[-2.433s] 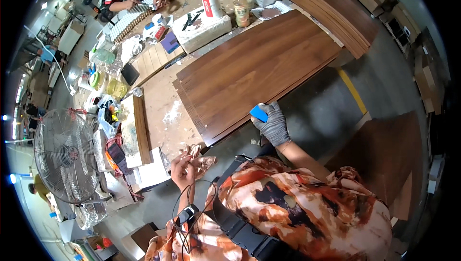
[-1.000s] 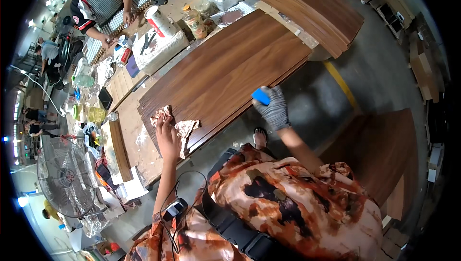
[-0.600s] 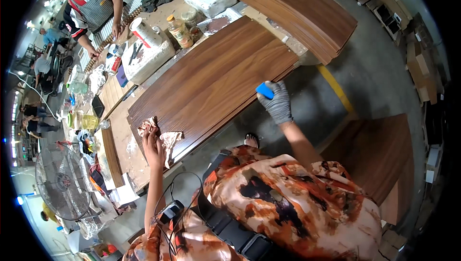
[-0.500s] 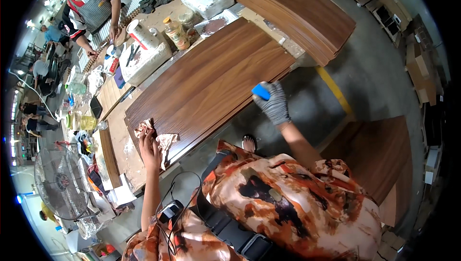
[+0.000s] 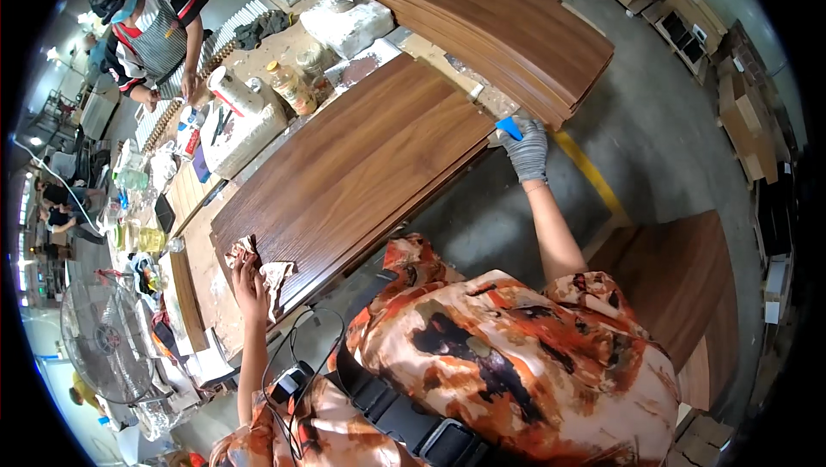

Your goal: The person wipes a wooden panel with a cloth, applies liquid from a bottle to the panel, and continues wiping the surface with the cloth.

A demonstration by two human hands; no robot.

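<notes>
A stack of brown wood-grain boards lies across the worktable in front of me. At its near left corner my bare left hand grips a crumpled brown-and-white patterned cloth, which rests partly on the top board. My right hand, in a grey knit glove, is at the far right corner of the stack. Its fingers are closed on a small flat blue scraper, held by the board's end. The palm side of the glove is hidden.
A taller stack of boards lies behind. White containers and an orange-capped bottle stand along the table. Across it a person works. A caged fan stands left; more boards lie at right.
My right hand has moved right and away from me along the board's edge to its end, carrying the blue scraper. My left hand stays on the cloth; the view has shifted slightly.
</notes>
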